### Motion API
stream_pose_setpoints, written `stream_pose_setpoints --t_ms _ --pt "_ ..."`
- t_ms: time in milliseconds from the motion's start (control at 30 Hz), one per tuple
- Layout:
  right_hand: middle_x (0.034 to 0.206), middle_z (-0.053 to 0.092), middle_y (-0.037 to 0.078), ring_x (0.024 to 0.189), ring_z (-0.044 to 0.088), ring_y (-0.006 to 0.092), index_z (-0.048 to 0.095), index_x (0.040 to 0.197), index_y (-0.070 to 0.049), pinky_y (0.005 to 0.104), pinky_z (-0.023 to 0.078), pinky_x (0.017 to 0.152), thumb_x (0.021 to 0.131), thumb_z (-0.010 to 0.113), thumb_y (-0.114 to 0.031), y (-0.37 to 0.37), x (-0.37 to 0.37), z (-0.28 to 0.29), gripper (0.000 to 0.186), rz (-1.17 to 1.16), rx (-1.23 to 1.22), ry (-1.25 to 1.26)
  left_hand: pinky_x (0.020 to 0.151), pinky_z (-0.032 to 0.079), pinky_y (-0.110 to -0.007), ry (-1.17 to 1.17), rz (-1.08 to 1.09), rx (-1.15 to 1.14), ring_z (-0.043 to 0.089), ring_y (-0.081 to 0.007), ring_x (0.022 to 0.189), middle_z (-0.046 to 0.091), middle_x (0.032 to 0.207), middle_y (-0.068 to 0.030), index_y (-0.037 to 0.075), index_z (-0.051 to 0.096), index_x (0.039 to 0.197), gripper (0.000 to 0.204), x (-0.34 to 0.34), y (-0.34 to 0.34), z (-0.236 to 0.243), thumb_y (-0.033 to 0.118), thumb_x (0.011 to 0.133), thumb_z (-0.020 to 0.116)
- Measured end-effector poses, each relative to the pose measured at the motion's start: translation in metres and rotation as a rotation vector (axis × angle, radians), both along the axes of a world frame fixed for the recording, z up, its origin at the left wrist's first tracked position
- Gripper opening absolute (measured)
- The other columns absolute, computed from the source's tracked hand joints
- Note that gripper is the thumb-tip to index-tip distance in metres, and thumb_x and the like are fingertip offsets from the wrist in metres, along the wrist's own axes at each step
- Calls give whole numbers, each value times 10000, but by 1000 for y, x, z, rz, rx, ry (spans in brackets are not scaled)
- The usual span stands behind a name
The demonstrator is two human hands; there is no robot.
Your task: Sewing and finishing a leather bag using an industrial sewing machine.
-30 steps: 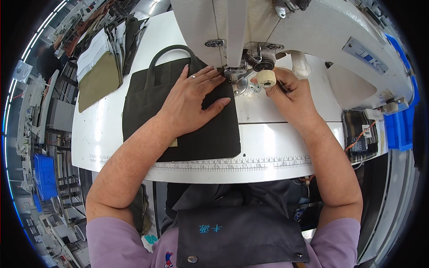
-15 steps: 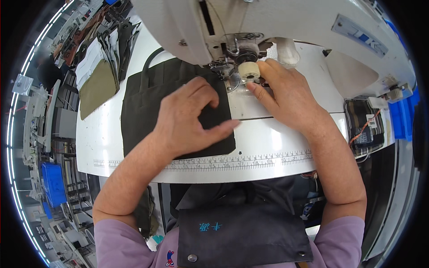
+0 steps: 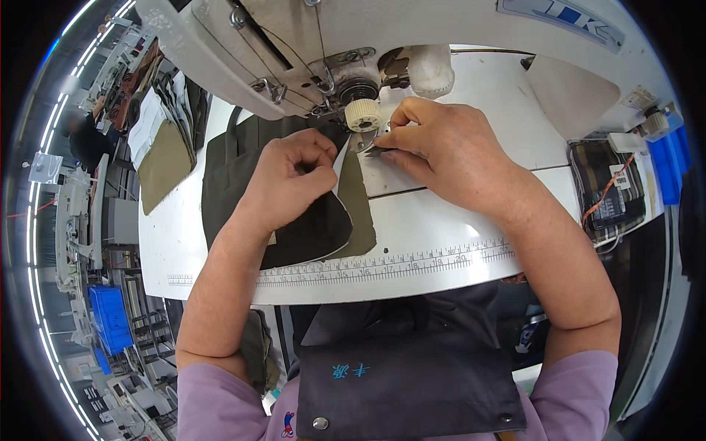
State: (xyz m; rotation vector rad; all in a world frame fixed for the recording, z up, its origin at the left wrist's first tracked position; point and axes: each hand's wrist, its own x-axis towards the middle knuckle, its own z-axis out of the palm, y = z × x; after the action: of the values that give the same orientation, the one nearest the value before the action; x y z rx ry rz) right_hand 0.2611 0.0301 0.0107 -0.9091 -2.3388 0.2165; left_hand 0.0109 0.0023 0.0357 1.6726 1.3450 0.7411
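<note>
My left hand [image 3: 288, 180] pinches the right edge of a dark green fabric piece [image 3: 234, 184] with a looped strap at its far end. That edge is lifted and folded back, baring a white inner side and an olive fabric layer [image 3: 360, 220] beneath. Close to the needle area of the sewing machine [image 3: 434, 26], just right of its cream roller wheel [image 3: 362, 115], is my right hand [image 3: 456, 151]. Its thumb and forefinger are pressed together around a small dark pointed thing, too small to name.
A stack of olive, white and dark fabric pieces [image 3: 165, 165] lies at the left of the white table [image 3: 478, 206]. A ruler strip [image 3: 412, 263] runs along the front edge. At the right rests a dark striped bundle [image 3: 607, 187] with an orange cord.
My left hand has closed on the dark fabric's edge and lifted it back, exposing the olive layer. My right hand has moved from the roller wheel toward me, with its fingers now pinched.
</note>
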Motion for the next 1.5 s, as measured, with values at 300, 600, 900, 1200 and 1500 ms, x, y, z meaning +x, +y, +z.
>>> stream_pose_setpoints --t_ms 300,600,900,1200,1500 --pt "889 648 50 815 697 240 747 857 -103 390 567 664 820 707 -181 -1 -20 -4 95 -47 185 -101 592 431 -238 82 72 156 574 -87 710 650 903 -47 -53 638 706 74 8 -12 -10 21 708 646" --pt "830 601 31 752 669 175 698 746 -96 333 537 572 713 695 -134 -9 -21 8 51 -29 372 -231 705 516 -332 181 63 665 662 -236 787 706 962 -89 -11 625 691 44 12 -15 -23 -1 656 651" --pt "833 620 11 771 646 173 721 885 -110 333 509 586 734 694 -143 -10 -20 4 158 -32 394 -236 921 473 -395 502 -26 744 673 -277 1001 717 1068 -47 53 682 860 186 19 -24 -14 134 701 730" --pt "823 573 8 760 634 148 685 750 -100 318 509 588 686 705 -151 -10 -20 3 84 -43 437 -206 1084 442 -479 802 -253 787 604 -306 1255 656 1297 -104 32 690 1237 635 8 -36 -3 428 761 832" --pt "814 568 22 750 634 172 686 766 -98 337 527 598 724 692 -134 -8 -20 1 56 -46 386 -169 799 532 -405 803 -8 559 650 -323 973 632 1051 -121 31 599 734 259 37 -27 6 215 636 754"
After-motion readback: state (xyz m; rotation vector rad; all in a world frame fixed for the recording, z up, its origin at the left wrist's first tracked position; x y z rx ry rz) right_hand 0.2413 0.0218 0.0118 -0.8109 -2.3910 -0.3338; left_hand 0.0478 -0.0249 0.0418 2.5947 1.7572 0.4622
